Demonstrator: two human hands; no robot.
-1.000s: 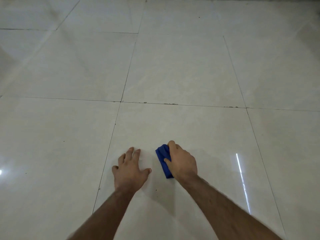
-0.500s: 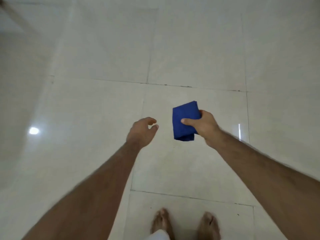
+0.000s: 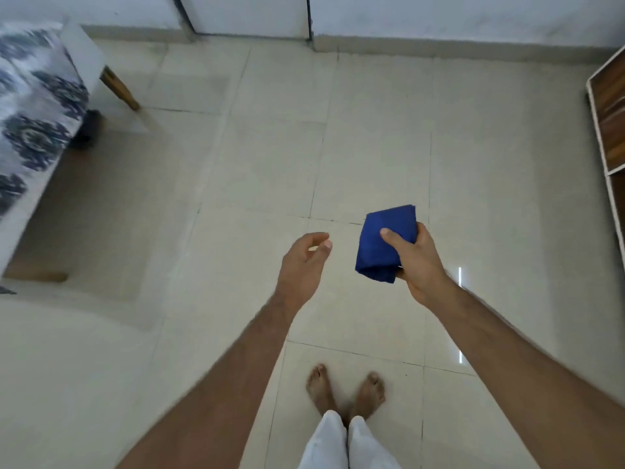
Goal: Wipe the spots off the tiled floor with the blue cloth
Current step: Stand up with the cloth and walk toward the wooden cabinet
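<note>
I stand upright over the pale tiled floor [image 3: 257, 170]. My right hand [image 3: 417, 262] grips the folded blue cloth [image 3: 382, 245] in the air, thumb pressed on top and fingers underneath. My left hand [image 3: 301, 265] hangs beside it to the left, holding nothing, with fingers loosely curled. The two hands are apart by a small gap. Both are well above the floor. Dark specks show along the grout line [image 3: 338, 221] just beyond the hands. My bare feet [image 3: 345, 392] stand on the tile below.
A bed with a blue-and-white patterned cover [image 3: 30, 123] and wooden legs fills the left side. A wooden shelf unit [image 3: 610, 106] stands at the right edge. A wall with a door frame [image 3: 247, 18] runs along the back.
I have risen from crouching to standing. The right hand lifted the cloth off the floor and the left hand left the tile; both now hover in the air.
</note>
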